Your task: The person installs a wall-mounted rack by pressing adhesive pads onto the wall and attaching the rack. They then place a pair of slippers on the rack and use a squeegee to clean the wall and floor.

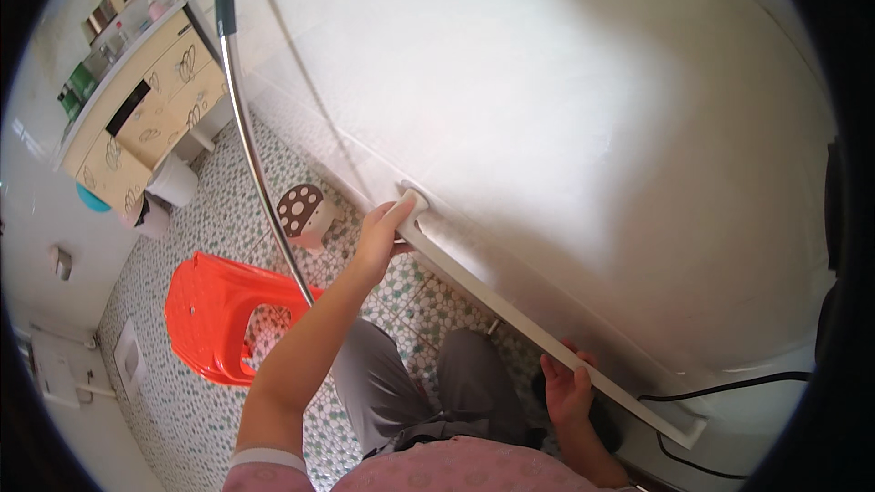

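Observation:
A long white rail (510, 310), like a towel bar with bent ends, runs slantwise along the white wall. One end meets a round mount on the wall. Near that end, my left hand (385, 232) is closed round the rail, its thumb along the top. Further down, toward the lower right, my right hand (570, 389) grips the rail from its near side, with fingertips showing at the edge. Part of the right hand's fingers is hidden behind the rail.
A metal pole (244, 118) with a dark sleeve stands left of my left arm. An orange plastic chair (205, 319) and a mushroom-patterned stool (305, 214) are on the pebble-patterned floor. A cream vanity cabinet (164, 123) stands at the far left. A black cable (720, 387) runs by the rail's lower end.

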The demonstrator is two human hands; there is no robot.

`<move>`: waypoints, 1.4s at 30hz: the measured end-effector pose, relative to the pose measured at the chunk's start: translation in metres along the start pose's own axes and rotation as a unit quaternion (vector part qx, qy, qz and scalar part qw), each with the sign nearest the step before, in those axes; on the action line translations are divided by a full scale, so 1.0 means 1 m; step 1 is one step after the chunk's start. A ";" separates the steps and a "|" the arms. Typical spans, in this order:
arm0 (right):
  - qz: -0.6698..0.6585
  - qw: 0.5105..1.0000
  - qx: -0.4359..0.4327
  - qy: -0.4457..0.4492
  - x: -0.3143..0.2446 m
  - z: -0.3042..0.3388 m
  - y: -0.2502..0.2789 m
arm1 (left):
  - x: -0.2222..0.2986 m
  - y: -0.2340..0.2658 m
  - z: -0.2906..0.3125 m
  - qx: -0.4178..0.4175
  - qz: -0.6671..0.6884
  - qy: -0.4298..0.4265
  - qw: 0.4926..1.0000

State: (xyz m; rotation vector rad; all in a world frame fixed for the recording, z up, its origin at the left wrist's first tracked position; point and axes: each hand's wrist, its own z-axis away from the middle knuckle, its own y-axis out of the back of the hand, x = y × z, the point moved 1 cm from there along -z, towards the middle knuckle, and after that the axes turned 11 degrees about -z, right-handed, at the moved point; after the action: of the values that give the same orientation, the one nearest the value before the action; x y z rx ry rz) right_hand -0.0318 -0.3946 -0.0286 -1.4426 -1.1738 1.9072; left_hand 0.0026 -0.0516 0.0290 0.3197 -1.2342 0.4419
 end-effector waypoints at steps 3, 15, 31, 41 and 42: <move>0.014 1.000 0.000 0.021 -0.001 0.000 0.001 | -0.005 -0.004 -0.001 -0.031 0.056 0.006 0.998; 0.276 0.935 -0.131 0.177 0.007 0.022 -0.023 | -0.030 -0.013 -0.025 0.007 0.261 -0.014 0.965; 0.338 0.901 -0.166 0.216 0.018 0.019 -0.007 | -0.036 -0.010 -0.028 0.023 0.256 -0.164 0.953; 0.085 0.992 0.089 0.030 0.012 0.016 0.000 | -0.022 -0.022 -0.024 0.257 0.096 -0.309 0.911; 0.098 0.990 0.092 0.044 0.009 0.013 -0.001 | -0.021 -0.023 -0.025 0.258 0.124 -0.313 0.906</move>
State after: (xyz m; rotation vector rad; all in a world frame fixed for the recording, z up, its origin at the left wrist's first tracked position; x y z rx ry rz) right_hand -0.0470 -0.3919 -0.0316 -1.5688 -0.8185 1.9996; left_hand 0.0294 -0.0635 0.0011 0.8067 -1.7875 0.9406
